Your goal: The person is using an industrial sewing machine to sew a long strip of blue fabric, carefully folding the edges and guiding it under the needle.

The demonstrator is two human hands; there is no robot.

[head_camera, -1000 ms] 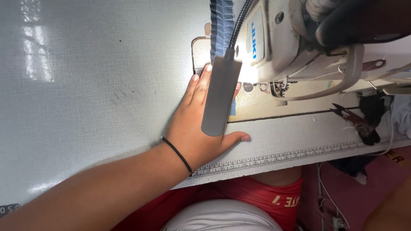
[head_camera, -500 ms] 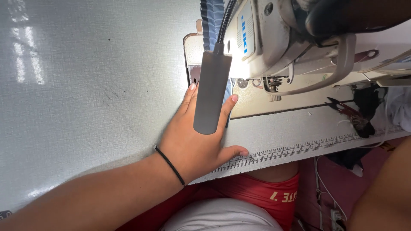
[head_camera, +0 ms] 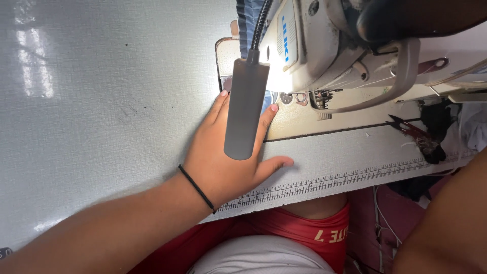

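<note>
- Grey-white textured desk [head_camera: 101, 101] carries everything; one cream sewing machine [head_camera: 314, 45] stands at its far right corner
- Left hand [head_camera: 228, 157] lies palm-down and released on the desk near the front edge, fingers spread and straight, grasping nothing; fingertips [head_camera: 223, 94] reach the edge of the machine bed
- Blue cloth [head_camera: 247, 20], the piece nearest that hand, hangs behind the machine head; a sliver of it shows beside the fingertips, under the lamp
- Grey lamp bar [head_camera: 246, 114] on its gooseneck hangs over the hand's middle fingers and hides them
- Change over the last second: very little. The hand has stayed flat in the same spot under the lamp; the fingers have crept a touch toward the machine bed. The right forearm [head_camera: 446, 218] has come into the lower right. Judged: the hand keeps pressing down, not gripping
- Right hand: cannot tell its state; a dark shape above the machine is too shadowed to read
- Count: one machine, one lamp bar, one black wristband [head_camera: 197, 187], one pair of red-handled snips [head_camera: 406, 127] at the desk's right edge, one printed measuring scale [head_camera: 329, 181] along the front edge, two arms, one hand plainly seen
</note>
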